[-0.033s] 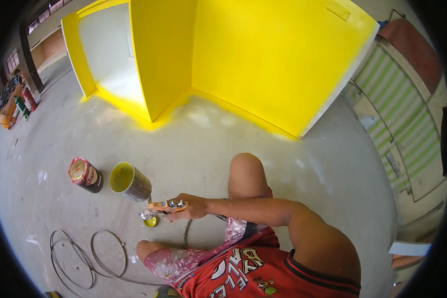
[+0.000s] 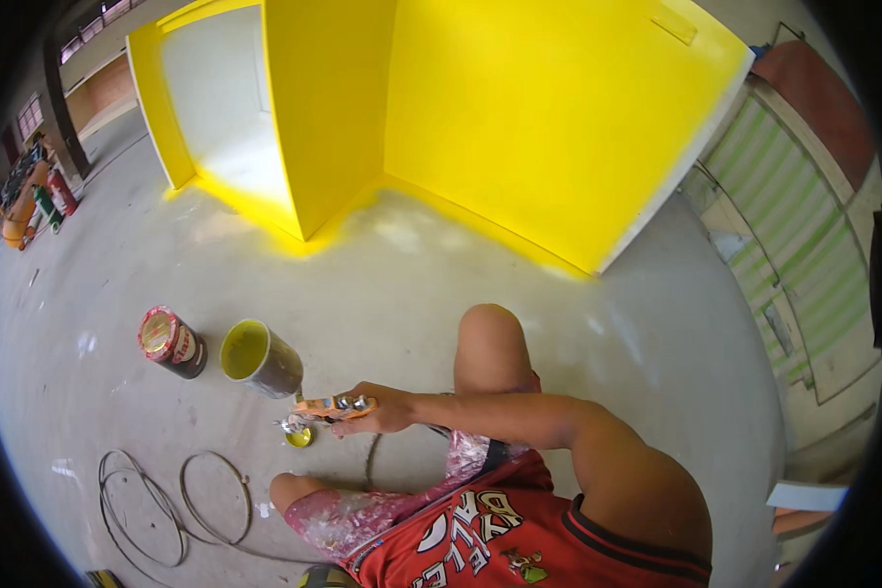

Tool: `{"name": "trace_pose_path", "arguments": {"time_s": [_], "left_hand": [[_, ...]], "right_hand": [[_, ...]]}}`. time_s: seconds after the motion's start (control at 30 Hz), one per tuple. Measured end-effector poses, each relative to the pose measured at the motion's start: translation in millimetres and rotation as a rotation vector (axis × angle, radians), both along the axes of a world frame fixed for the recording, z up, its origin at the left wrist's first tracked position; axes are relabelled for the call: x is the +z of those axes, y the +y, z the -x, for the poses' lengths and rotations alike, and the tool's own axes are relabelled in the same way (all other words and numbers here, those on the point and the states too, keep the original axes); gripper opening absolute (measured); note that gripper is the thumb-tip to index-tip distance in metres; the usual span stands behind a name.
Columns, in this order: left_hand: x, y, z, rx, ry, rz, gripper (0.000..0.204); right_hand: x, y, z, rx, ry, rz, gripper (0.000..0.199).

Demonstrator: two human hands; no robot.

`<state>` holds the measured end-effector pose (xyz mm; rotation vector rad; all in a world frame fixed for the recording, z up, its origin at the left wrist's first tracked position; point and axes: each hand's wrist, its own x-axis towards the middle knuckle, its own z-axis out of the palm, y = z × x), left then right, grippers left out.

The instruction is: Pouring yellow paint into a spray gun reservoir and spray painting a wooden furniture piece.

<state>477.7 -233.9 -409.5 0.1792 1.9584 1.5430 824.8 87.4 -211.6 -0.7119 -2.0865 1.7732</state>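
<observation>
My right hand (image 2: 386,410) is wrapped round an orange spray gun (image 2: 325,407) with silvery metal parts, held low above the floor. Just under the gun's far-left end lies a small round yellow piece (image 2: 300,437), perhaps a lid or cup; the gun partly covers it. Close behind the gun stands a grey can (image 2: 278,368), its inside coated yellow. To the left of that can is a dark can (image 2: 183,351) with a red and white label and a red-rimmed top. My left hand is out of view.
Ahead stands a large yellow-painted panel structure (image 2: 500,118) with a white section at its left. Yellow overspray edges the floor below. A coiled hose (image 2: 182,529) lies at lower left. Gas cylinders (image 2: 47,208) stand far left; a green-striped sheet (image 2: 789,196) hangs at right.
The whole view has shifted very slightly. My right hand and the spray gun keep the same place beside the cans.
</observation>
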Motion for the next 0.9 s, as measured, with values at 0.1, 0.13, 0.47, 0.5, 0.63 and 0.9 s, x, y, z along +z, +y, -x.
{"name": "trace_pose_path", "arguments": {"time_s": [0.1,0.13,0.47,0.5,0.63,0.9], "left_hand": [[9.1,-12.2,10.3,0.033,0.019,-0.001,0.061],[14.0,-17.7,13.8,0.048,0.032,-0.001,0.06],[84.4,-100.9,54.6,0.11,0.193,0.01,0.057],[96.6,-103.2,59.0,0.094,0.241,0.003,0.057],[138.4,-60.5,63.1,0.023,0.5,-0.125,0.041],[197.4,83.9,77.4,0.072,0.912,-0.046,0.012]], "right_hand": [[0.8,1.9,1.8,0.024,-0.005,-0.009,0.031],[2.3,2.3,2.6,0.05,0.021,0.008,0.031],[13.6,14.5,1.9,0.202,0.016,-0.053,0.028],[13.0,15.9,3.0,0.237,0.022,-0.039,0.028],[2.1,14.8,11.6,0.282,0.052,-0.105,0.029],[-28.1,0.4,29.7,0.317,0.078,-0.057,0.033]]}}
